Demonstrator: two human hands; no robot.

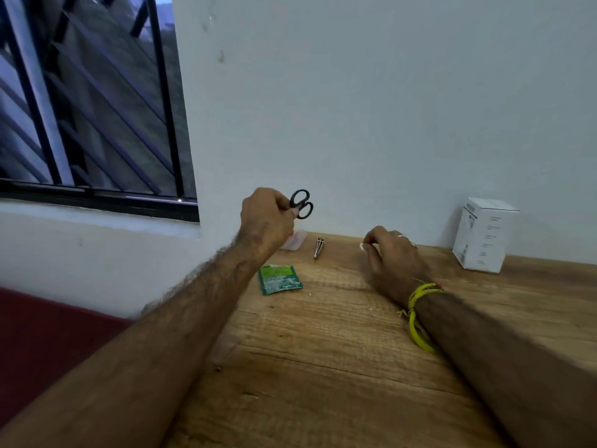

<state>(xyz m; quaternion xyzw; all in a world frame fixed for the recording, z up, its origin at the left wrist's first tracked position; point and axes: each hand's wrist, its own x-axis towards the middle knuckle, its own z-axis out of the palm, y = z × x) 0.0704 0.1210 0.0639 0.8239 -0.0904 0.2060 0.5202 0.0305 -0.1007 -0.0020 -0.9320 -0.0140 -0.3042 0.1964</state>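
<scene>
Print on white box (484, 236), green sachet (279, 279): illegible.

Both arms are bare up to the edge of the picture. The left forearm (193, 302) carries quite dense hair along its outer side, up to the wrist, and the left hand (268, 218) wears nothing that shows. The right forearm (484, 344) is hairy in the same way. Around the right wrist there is a yellow cord (420, 305), wound several times in loose loops (some loops sit higher, some slide lower on the arm), with a thin reddish thread (433, 285) beside it and short frayed ends at the knot. The right hand (394, 257) wears two metal rings, one ring (402, 235) pale and shiny, the second ring (413, 244) more golden.
</scene>
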